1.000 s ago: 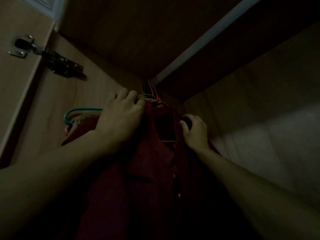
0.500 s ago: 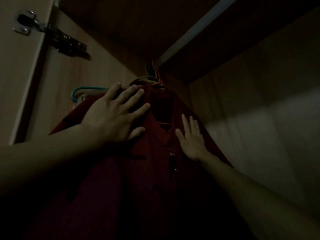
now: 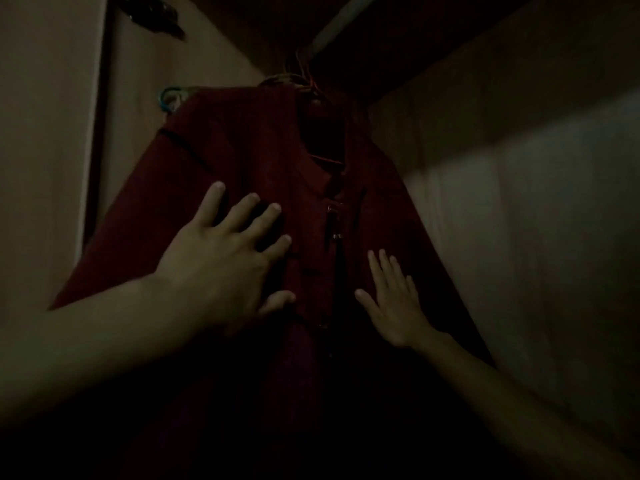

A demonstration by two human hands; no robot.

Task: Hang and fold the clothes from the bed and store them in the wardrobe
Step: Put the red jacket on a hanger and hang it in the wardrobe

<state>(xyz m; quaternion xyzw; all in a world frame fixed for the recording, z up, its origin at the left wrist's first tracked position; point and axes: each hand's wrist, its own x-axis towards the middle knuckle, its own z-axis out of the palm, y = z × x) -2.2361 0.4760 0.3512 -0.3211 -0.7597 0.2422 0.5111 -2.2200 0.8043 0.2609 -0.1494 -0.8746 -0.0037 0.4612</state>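
Hands off the collar, now flat on the shirt front.

Left hand (image 3: 221,268) and right hand (image 3: 393,303), fingers straight, press the red button-up shirt (image 3: 249,161), having slid down from the hanger (image 3: 322,157); it hangs from the wardrobe rail (image 3: 341,24), judged stored.

Shirt (image 3: 242,161) hanging at frame centre from a hanger (image 3: 313,86), hooked on the rail (image 3: 341,20) running toward the upper right. Second hanger (image 3: 169,97) just behind the shirt's upper-left shoulder. Wardrobe side panel (image 3: 145,98) to the left, with a hinge (image 3: 156,15) at top left. Back wall (image 3: 519,202) filling the right of the frame. Left hand (image 3: 221,265) flat on the shirt front, left of the button placket; right hand (image 3: 394,303) flat on the shirt, right of the placket, lower in frame.
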